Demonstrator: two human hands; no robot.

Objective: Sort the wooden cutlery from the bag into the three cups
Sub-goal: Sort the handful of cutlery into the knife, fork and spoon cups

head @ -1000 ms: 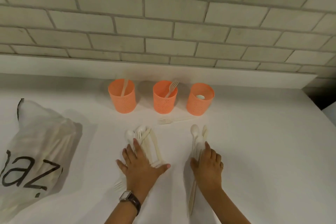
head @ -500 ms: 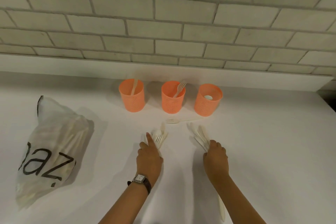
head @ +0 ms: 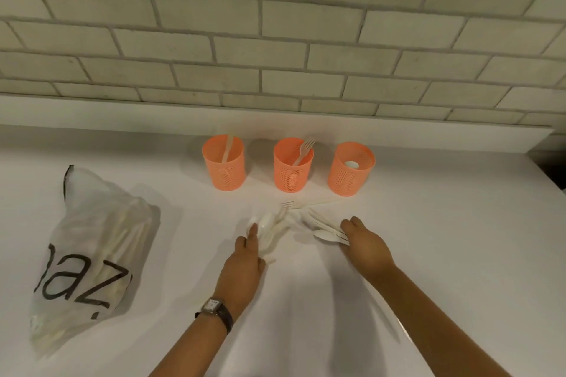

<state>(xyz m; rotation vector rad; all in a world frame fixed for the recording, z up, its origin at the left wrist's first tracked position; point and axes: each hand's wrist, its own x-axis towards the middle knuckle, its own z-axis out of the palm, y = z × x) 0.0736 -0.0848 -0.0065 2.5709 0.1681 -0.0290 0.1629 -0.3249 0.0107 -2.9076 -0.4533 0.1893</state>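
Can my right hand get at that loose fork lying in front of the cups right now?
Probably yes. The fork lies on the counter just beyond the right hand, nothing between them, though that hand grips a bundle of cutlery.

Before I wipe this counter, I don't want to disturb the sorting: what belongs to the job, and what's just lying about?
Job: left cup, middle cup, right cup, bag, lone fork, cutlery bunch at the left hand, second bunch held by the right hand.
Not the job: wristwatch, brick wall, counter.
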